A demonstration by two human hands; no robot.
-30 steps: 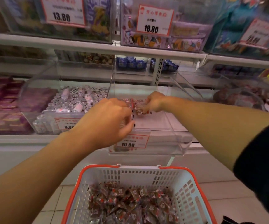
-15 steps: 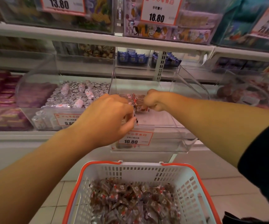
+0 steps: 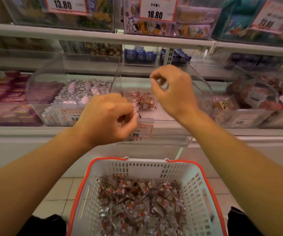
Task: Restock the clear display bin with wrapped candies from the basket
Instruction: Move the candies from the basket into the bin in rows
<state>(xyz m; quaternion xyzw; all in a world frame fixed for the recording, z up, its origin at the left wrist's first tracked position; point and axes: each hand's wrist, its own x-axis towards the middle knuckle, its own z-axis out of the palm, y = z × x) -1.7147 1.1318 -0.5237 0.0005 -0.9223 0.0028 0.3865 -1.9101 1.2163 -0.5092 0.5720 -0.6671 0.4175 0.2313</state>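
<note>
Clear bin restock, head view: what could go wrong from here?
1. The candies in the bin sit as a small pile mid-bin near the left hand; pulling that hand out could drag some over the low front lip of the clear bin.
2. The right hand, fingers curled and blurred, hovers by the bin's right wall; it may knock it.
3. The basket sits directly below; stray pieces could miss it and hit the floor.

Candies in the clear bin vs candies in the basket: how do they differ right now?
The candies in the clear display bin are only a small cluster on a mostly bare floor; the candies in the basket form a deep heap covering its bottom. The bin lot sits up on the shelf, the basket lot low near the floor. Both show brown wrappers with red-and-white marks.
</note>
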